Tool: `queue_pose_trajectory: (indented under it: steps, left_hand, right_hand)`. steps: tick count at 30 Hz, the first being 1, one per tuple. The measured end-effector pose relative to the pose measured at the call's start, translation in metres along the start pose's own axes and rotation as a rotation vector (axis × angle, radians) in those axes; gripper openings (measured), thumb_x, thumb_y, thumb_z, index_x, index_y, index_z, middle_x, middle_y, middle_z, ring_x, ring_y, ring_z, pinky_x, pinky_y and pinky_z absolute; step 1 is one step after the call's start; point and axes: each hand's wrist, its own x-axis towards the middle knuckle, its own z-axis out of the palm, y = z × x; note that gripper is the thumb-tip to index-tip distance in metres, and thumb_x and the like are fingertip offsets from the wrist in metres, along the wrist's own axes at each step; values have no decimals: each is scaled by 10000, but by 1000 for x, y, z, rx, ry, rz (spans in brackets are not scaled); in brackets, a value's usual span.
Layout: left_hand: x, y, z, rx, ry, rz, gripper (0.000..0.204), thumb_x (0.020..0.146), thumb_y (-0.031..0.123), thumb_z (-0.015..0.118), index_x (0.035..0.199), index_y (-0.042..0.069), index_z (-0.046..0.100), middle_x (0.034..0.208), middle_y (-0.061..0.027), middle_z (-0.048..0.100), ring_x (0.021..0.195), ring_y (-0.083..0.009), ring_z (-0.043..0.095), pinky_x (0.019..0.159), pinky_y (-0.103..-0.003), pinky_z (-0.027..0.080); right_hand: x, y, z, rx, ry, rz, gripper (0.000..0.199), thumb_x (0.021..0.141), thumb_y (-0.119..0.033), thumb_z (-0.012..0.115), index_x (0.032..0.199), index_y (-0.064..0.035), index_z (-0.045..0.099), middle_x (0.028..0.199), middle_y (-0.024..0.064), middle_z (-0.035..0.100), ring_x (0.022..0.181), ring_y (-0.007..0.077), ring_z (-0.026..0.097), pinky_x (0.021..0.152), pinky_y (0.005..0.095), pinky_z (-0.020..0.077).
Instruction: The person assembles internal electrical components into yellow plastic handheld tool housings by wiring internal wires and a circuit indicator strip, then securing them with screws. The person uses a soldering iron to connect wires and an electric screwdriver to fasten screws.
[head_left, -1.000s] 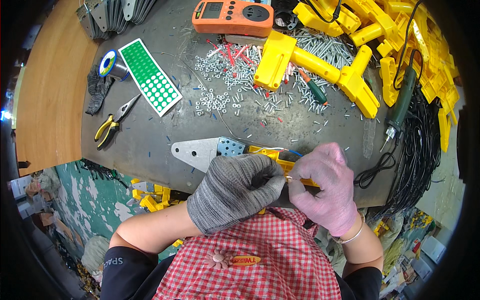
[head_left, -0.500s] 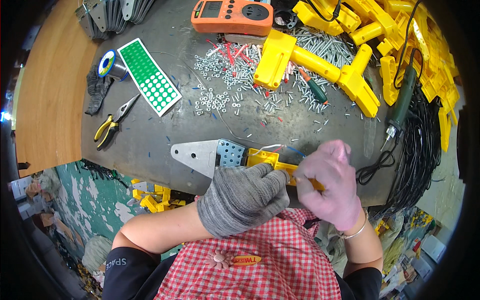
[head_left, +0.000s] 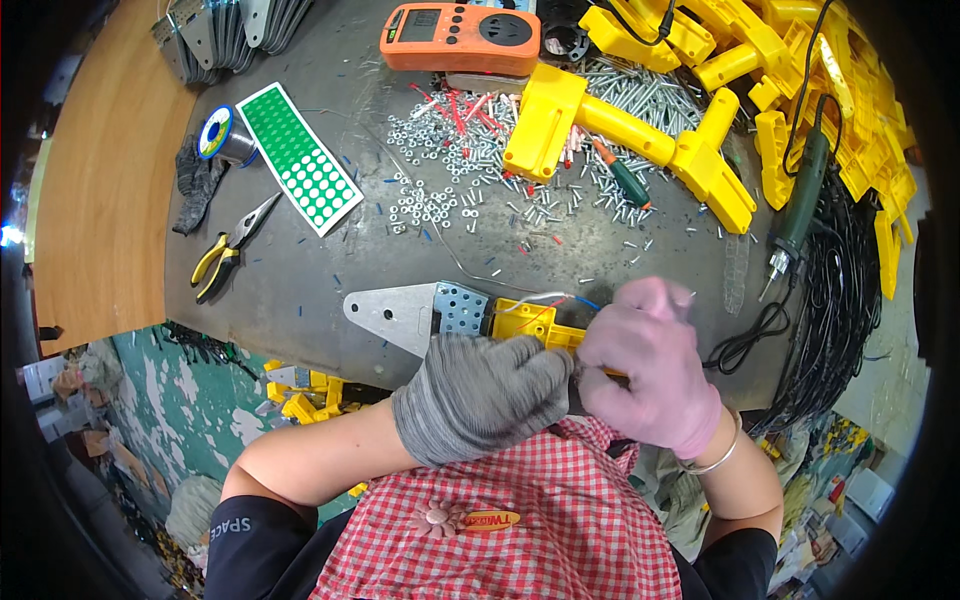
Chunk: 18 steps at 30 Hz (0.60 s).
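Note:
My left hand [head_left: 485, 398], in a grey knitted glove, is closed over the near side of an uncovered yellow plastic housing [head_left: 524, 320]. My right hand [head_left: 650, 370], in a pink glove, is curled over the housing's right end; its palm side hides whatever its fingers hold. The two hands almost touch. Thin white, red and blue wires [head_left: 587, 302] rise from the housing and run toward my right fingers. Joined to the housing's left end are a perforated metal piece [head_left: 461, 309] and a tapered grey metal plate [head_left: 390, 314].
Loose nuts [head_left: 425, 205] and screws [head_left: 645, 95] lie beyond my hands, with a green screwdriver [head_left: 628, 182]. Pliers [head_left: 230, 250], a green sticker sheet [head_left: 300, 160] and a solder spool [head_left: 228, 137] are left. An orange meter [head_left: 460, 40], yellow housings [head_left: 800, 60] and black cables [head_left: 845, 290] surround them.
My right hand has shifted slightly left and lowered, its fingers drawing in toward my left hand. The left hand stays almost in place on the housing.

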Motion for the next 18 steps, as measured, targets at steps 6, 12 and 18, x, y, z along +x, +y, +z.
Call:
queue_pose_trajectory:
  steps: [6, 12, 18]
  left_hand:
    - [-4, -1, 0, 17, 42, -27, 252, 772, 196, 806, 968, 96, 684, 758, -58, 664, 570, -274, 658, 509, -383, 536]
    - [6, 17, -47, 0, -1, -77, 158, 818, 160, 766, 930, 74, 695, 874, -94, 679, 720, -299, 690, 618, -394, 566]
    - [71, -73, -52, 39, -417, -300, 235, 784, 221, 783, 886, 25, 703, 933, -157, 644, 912, -339, 659, 779, -431, 529]
  right_hand:
    - [3, -9, -11, 212, -166, 177, 125, 647, -187, 709, 751, -180, 641, 804, -57, 579, 925, 197, 531, 870, 429, 314]
    - [7, -11, -21, 166, -47, 141, 225, 604, -185, 733, 750, -154, 565, 814, 7, 562, 893, 229, 524, 881, 418, 337]
    - [7, -6, -27, 380, -16, 37, 224, 631, -167, 745, 753, -156, 558, 828, 38, 582, 759, 251, 550, 713, 377, 428]
